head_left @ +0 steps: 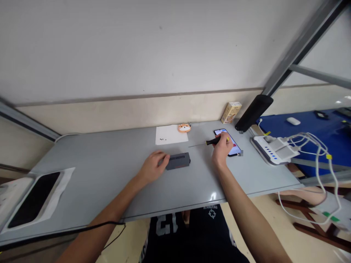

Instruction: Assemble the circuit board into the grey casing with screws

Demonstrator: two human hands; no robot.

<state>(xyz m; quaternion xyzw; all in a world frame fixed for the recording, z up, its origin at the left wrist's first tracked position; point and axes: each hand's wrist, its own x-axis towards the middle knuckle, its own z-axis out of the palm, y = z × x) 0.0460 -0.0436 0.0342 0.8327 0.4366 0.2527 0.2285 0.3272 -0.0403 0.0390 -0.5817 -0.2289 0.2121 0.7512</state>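
A dark grey box with a row of vent slots [178, 162] lies on the grey desk. My left hand [154, 165] grips its left end, thumb and fingers at the edge. In my right hand [222, 148] is a screwdriver [210, 141] with a black and yellow handle. Its thin shaft points left, its tip just above and right of the box, apart from it. Beneath the right hand lies a phone [233, 149] with its screen lit. Several tiny dark screws [163, 139] rest on a white sheet of paper [172, 137] behind the box.
An orange animal-faced case [184, 128] sits at the paper's corner. To the right stand a small carton [231, 112], a black cylinder [253, 112] and a white power strip [271, 150] with trailing cables. A dark-screened device [35, 199] lies at left. Another person's arm [304, 195] shows at right.
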